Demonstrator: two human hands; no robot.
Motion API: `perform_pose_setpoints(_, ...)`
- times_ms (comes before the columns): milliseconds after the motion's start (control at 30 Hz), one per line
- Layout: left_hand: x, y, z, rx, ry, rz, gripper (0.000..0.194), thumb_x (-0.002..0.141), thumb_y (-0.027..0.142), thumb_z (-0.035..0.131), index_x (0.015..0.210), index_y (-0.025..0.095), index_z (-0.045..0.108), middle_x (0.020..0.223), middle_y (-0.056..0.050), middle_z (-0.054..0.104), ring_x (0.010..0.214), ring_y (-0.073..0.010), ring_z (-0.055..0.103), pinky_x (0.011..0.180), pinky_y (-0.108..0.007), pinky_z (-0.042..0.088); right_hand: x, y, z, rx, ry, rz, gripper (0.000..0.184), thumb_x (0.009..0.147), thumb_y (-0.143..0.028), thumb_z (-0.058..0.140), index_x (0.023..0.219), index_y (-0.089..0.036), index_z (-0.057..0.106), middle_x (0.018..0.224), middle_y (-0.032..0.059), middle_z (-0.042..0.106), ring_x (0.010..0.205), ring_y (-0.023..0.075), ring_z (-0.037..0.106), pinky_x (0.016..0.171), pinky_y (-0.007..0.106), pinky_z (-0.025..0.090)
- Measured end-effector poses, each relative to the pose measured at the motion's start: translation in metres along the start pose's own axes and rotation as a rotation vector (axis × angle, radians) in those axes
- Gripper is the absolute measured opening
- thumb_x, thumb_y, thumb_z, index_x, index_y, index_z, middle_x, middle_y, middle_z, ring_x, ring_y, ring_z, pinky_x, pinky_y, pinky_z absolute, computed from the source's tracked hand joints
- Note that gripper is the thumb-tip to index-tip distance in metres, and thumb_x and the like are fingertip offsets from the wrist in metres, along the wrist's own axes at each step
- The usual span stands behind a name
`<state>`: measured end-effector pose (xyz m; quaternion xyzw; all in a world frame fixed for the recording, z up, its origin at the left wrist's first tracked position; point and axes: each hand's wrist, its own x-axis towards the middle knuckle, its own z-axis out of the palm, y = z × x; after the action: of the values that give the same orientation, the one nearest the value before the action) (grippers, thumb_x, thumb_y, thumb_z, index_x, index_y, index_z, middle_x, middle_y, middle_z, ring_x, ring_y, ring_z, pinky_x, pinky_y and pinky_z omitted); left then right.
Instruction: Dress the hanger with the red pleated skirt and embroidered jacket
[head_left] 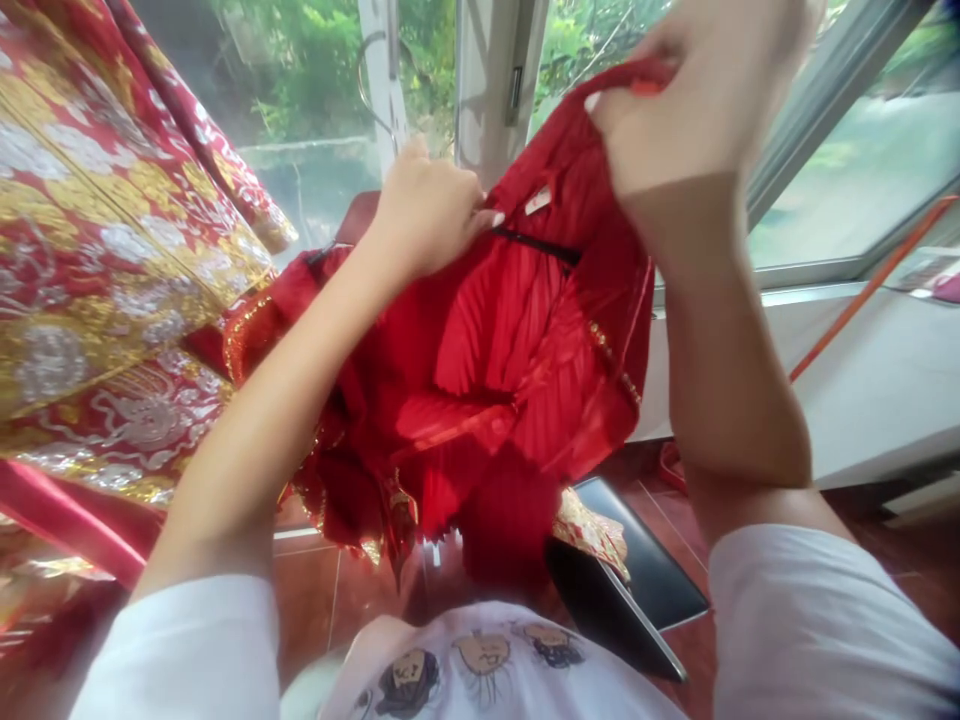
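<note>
A red pleated skirt point(487, 350) with gold trim hangs before me, its waist spread wide so the lining and a small white label point(538, 201) show. My left hand point(431, 205) is closed on the waistband at the centre, close to the clothes hanger point(544, 246); whether it also grips the hanger is hidden. The dark bar of that hanger crosses inside the waist, and a metal hook rises behind my left hand. Higher up on the right, my right hand point(682, 120) pinches the other end of the waistband and pulls it upward.
A red garment with gold and silver embroidery point(112, 250) hangs close on the left. Windows point(307, 110) stand behind, over a white wall point(885, 360) at right. On the tiled floor point(307, 590) lies a dark open laptop-like object point(637, 550) with patterned cloth on it. An orange strip point(874, 290) slants at right.
</note>
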<state>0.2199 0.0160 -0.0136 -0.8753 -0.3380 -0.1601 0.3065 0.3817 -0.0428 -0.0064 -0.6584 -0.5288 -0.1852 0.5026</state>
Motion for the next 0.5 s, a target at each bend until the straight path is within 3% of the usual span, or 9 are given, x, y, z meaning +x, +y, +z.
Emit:
perform_pose_setpoints(100, -0.001, 0.001, -0.002, 0.035, -0.012, 0.015, 0.043, 0.098, 0.038, 0.034, 0.12, 0.016, 0.064, 0.11, -0.015, 0.069, 0.104, -0.0319, 0.062, 0.094, -0.044, 0.031, -0.032, -0.008, -0.016, -0.246, -0.08, -0.132, 0.022, 0.088, -0.028, 0.052, 0.1, -0.019, 0.068, 0.097, 0.0087, 0.061, 0.087, 0.0205, 0.054, 0.072, 0.036, 0.046)
perform_pose_setpoints(200, -0.001, 0.002, -0.004, 0.061, -0.033, 0.01, 0.041, 0.098, 0.038, 0.038, 0.112, 0.015, 0.068, 0.11, -0.015, 0.069, 0.107, -0.0327, 0.061, 0.094, -0.043, 0.03, -0.036, 0.017, -0.027, -0.255, -0.306, -0.121, 0.021, 0.072, -0.034, 0.075, 0.077, -0.018, 0.064, 0.069, 0.0015, 0.055, 0.064, 0.0117, 0.047, 0.059, 0.028, 0.039)
perform_pose_setpoints(300, -0.001, 0.001, -0.006, 0.055, -0.028, 0.043, 0.044, 0.099, 0.038, 0.034, 0.118, 0.016, 0.067, 0.109, -0.016, 0.069, 0.106, -0.0316, 0.061, 0.092, -0.043, 0.031, -0.007, 0.05, -0.028, -0.159, -0.45, 0.032, 0.026, 0.066, -0.031, 0.081, 0.075, -0.014, 0.063, 0.06, -0.0035, 0.049, 0.053, 0.0043, 0.04, 0.052, 0.024, 0.031)
perform_pose_setpoints(433, 0.0, 0.0, -0.01, 0.007, -0.032, 0.057, 0.049, 0.099, 0.039, 0.028, 0.123, 0.014, 0.062, 0.115, -0.018, 0.066, 0.109, -0.035, 0.06, 0.09, -0.044, 0.032, 0.039, 0.061, -0.004, -0.174, -0.379, 0.133, 0.047, 0.065, -0.037, 0.078, 0.099, -0.006, 0.067, 0.081, 0.001, 0.061, 0.067, 0.0051, 0.048, 0.062, 0.027, 0.036)
perform_pose_setpoints(500, 0.003, 0.002, -0.01, 0.017, -0.043, 0.017, 0.05, 0.097, 0.039, 0.03, 0.127, 0.01, 0.057, 0.116, -0.021, 0.064, 0.109, -0.0364, 0.059, 0.089, -0.044, 0.032, 0.052, 0.053, 0.012, -0.215, -0.349, 0.134, 0.047, 0.064, -0.037, 0.078, 0.097, -0.005, 0.067, 0.091, 0.0035, 0.062, 0.078, 0.0073, 0.05, 0.071, 0.03, 0.039)
